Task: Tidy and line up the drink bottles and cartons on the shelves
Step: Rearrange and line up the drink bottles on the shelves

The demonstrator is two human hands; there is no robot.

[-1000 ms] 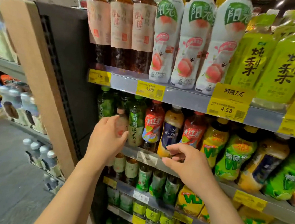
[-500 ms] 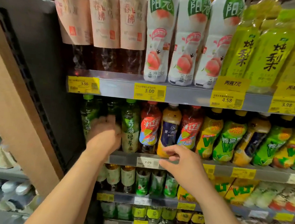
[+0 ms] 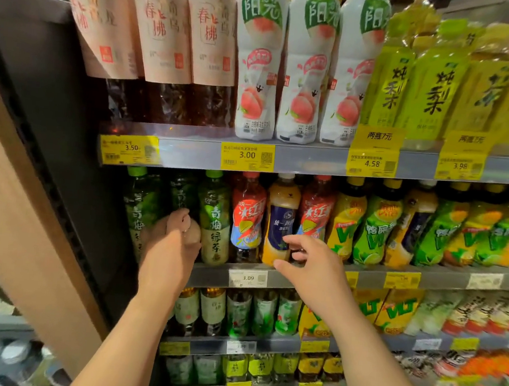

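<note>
On the middle shelf (image 3: 307,279), green tea bottles (image 3: 215,220) stand at the left. Right of them come two red-labelled tea bottles (image 3: 246,218) with an orange bottle with a dark blue label (image 3: 279,225) between them. My left hand (image 3: 170,247) reaches in among the green bottles and is closed around a small pale pink bottle (image 3: 195,232), which it mostly hides. My right hand (image 3: 312,268) hovers in front of the orange bottle's lower half. Its fingers are spread, with thumb and forefinger close to the bottle; I cannot tell if they touch it.
Tall brown, white and yellow-green bottles fill the top shelf (image 3: 311,161), which has yellow price tags. Yellow and green VLT bottles (image 3: 373,231) continue to the right. Lower shelves hold small bottles and yellow cartons (image 3: 397,310). A brown side panel (image 3: 14,218) bounds the left.
My left hand has gone deeper between the green bottles and closed on the small pale bottle. My right hand has stayed by the orange bottle. My view has turned to face the shelves more squarely.
</note>
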